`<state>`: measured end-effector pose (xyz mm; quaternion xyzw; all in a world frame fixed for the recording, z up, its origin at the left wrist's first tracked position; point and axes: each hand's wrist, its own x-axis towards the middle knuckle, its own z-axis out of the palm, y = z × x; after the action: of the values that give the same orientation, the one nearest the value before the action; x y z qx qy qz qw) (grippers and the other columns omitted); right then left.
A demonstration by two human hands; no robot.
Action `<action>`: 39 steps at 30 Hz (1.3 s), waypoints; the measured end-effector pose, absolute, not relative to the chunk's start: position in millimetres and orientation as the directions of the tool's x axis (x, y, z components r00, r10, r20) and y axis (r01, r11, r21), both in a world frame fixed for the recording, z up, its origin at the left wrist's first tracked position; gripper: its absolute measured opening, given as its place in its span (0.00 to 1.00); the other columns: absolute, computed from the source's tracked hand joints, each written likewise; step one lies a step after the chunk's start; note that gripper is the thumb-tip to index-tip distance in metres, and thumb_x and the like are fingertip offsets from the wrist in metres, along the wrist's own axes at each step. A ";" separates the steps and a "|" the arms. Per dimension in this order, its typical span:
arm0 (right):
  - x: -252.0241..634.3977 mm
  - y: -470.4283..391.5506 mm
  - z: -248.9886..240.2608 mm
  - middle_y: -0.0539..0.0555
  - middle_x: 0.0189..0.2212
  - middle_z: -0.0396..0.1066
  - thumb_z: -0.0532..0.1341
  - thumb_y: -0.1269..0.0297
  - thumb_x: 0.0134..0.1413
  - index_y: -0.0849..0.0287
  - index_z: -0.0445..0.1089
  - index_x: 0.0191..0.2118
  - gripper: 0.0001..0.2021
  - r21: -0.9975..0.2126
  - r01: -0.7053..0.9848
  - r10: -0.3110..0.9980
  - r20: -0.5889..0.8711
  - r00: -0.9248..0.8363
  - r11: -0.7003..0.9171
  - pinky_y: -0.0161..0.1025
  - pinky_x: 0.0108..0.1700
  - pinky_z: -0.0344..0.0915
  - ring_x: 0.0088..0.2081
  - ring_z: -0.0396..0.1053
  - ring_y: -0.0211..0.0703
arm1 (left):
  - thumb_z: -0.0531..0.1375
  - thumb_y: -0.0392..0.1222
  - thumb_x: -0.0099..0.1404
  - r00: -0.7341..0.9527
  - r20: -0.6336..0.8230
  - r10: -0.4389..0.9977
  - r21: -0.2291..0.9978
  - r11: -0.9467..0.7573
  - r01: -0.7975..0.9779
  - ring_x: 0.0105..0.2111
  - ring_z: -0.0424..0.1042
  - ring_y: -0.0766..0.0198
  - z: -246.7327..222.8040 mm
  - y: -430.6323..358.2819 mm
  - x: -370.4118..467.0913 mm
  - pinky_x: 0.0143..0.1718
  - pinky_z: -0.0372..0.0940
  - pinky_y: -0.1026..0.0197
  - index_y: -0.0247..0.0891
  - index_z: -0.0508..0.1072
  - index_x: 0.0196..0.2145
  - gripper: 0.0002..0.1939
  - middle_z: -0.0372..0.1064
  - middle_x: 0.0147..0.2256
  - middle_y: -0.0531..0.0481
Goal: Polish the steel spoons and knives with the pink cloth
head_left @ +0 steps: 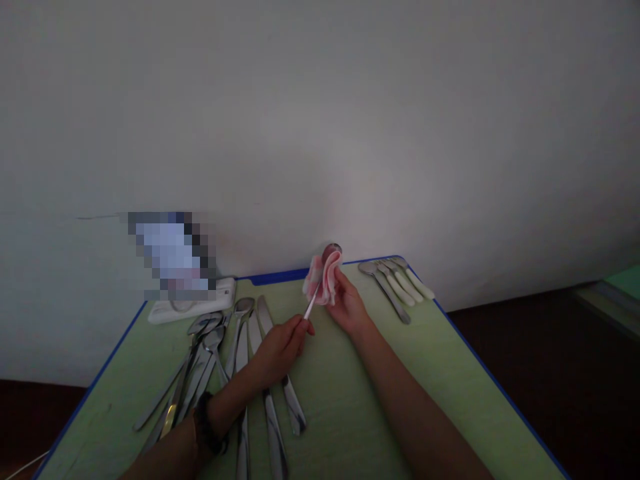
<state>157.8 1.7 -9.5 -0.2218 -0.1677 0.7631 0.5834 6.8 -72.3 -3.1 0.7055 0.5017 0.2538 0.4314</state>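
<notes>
My left hand (pixel 285 348) is closed around the handle of a metal spoon (pixel 313 301), which slants up and away above the table. The rounded bowl end of the spoon shows beyond a folded pink and white cloth (pixel 327 277). My right hand (pixel 349 305) grips this cloth, which is wrapped about the upper part of the spoon. Under and beside my left forearm lie several loose spoons and table knives (pixel 267 393). To the right of my right hand, a metal spoon (pixel 385 293) rests beside several pale-handled forks (pixel 407 283), all side by side.
A light green table (pixel 340 413) with a blue edge stands against a grey wall (pixel 320 133). At its back left, a blurred-out phone-like screen (pixel 173 250) leans above a white power strip or box (pixel 220 303). Dark floor (pixel 500 360) shows to the right.
</notes>
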 end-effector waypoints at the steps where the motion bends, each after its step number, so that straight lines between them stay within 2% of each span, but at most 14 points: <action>1: 157.6 1.7 -9.8 0.49 0.31 0.76 0.61 0.62 0.50 0.58 0.72 0.36 0.08 -0.513 -0.820 0.967 -0.127 -0.220 -0.254 0.38 0.38 0.69 0.33 0.72 0.40 | 0.42 0.50 0.68 0.370 -0.075 0.926 0.856 -0.131 0.501 0.18 0.58 0.67 -3.0 -72.5 6.8 0.22 0.52 0.65 0.37 0.65 0.34 0.18 0.53 0.17 0.59; 4: 157.3 1.3 -10.2 0.50 0.34 0.76 0.62 0.61 0.49 0.58 0.72 0.38 0.10 -0.521 -0.814 0.966 -0.110 -0.236 -0.258 0.39 0.39 0.69 0.36 0.72 0.41 | 0.42 0.49 0.68 0.384 -0.069 0.921 0.834 -0.158 0.529 0.19 0.58 0.66 -3.4 -73.0 6.2 0.23 0.52 0.65 0.38 0.65 0.34 0.18 0.54 0.17 0.59; 9: 158.1 -2.5 -9.0 0.51 0.34 0.76 0.64 0.64 0.46 0.59 0.72 0.38 0.11 -0.536 -0.775 0.940 -0.130 -0.315 -0.334 0.37 0.36 0.68 0.34 0.72 0.40 | 0.42 0.49 0.68 0.393 -0.072 0.917 0.820 -0.170 0.546 0.18 0.59 0.66 -4.3 -73.2 5.9 0.23 0.52 0.64 0.38 0.66 0.34 0.18 0.55 0.17 0.58; 16: 154.1 -11.7 -8.9 0.50 0.25 0.74 0.68 0.69 0.40 0.65 0.73 0.31 0.09 -0.690 -0.569 0.854 -0.142 -0.500 -0.447 0.30 0.31 0.65 0.25 0.69 0.34 | 0.43 0.46 0.66 0.345 -0.066 0.936 0.834 -0.138 0.534 0.19 0.61 0.65 -5.7 -71.2 7.4 0.23 0.53 0.64 0.39 0.61 0.27 0.14 0.59 0.19 0.55; 22: 151.7 -4.5 -16.3 0.50 0.25 0.74 0.69 0.66 0.41 0.64 0.73 0.32 0.10 -0.647 -0.661 0.916 -0.165 -0.366 -0.381 0.31 0.32 0.66 0.26 0.70 0.34 | 0.43 0.49 0.67 0.369 -0.067 0.927 0.817 -0.161 0.554 0.20 0.61 0.65 -3.8 -70.6 7.6 0.23 0.52 0.64 0.40 0.60 0.27 0.16 0.59 0.19 0.56; 26: 153.2 5.1 -21.9 0.51 0.29 0.76 0.65 0.63 0.47 0.62 0.72 0.32 0.07 -0.544 -0.795 0.963 -0.177 -0.204 -0.268 0.33 0.37 0.69 0.31 0.72 0.36 | 0.42 0.48 0.68 0.421 -0.051 0.906 0.686 -0.274 0.674 0.19 0.61 0.64 -0.2 -71.4 8.0 0.24 0.51 0.63 0.40 0.58 0.25 0.17 0.57 0.18 0.55; 30: 155.4 9.6 -21.6 0.50 0.33 0.76 0.61 0.66 0.51 0.59 0.72 0.35 0.05 -0.480 -0.856 0.977 -0.175 -0.121 -0.192 0.35 0.43 0.69 0.36 0.73 0.36 | 0.41 0.46 0.68 0.511 -0.032 0.859 0.521 -0.422 0.742 0.19 0.64 0.64 0.9 -73.5 7.9 0.24 0.52 0.63 0.40 0.61 0.24 0.19 0.60 0.18 0.54; 35: 161.5 10.3 -18.9 0.52 0.31 0.76 0.57 0.73 0.49 0.61 0.71 0.36 0.08 -0.494 -0.826 0.958 -0.220 -0.182 -0.271 0.37 0.40 0.70 0.33 0.73 0.39 | 0.39 0.42 0.69 0.578 -0.021 0.816 0.369 -0.531 0.763 0.21 0.69 0.61 -2.0 -76.5 7.0 0.25 0.54 0.62 0.37 0.65 0.26 0.21 0.67 0.20 0.49; 39: 163.6 10.7 -20.6 0.52 0.29 0.76 0.57 0.76 0.44 0.62 0.71 0.35 0.10 -0.550 -0.791 0.963 -0.184 -0.197 -0.267 0.37 0.37 0.71 0.30 0.72 0.40 | 0.38 0.42 0.70 0.589 -0.029 0.807 0.301 -0.555 0.775 0.23 0.71 0.61 -2.2 -77.6 6.8 0.27 0.56 0.61 0.36 0.67 0.27 0.23 0.71 0.22 0.47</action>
<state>163.6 10.7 -20.6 -0.2526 -0.1698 0.7549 0.5810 6.8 -77.6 -2.2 0.8800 0.4497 0.0562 0.1424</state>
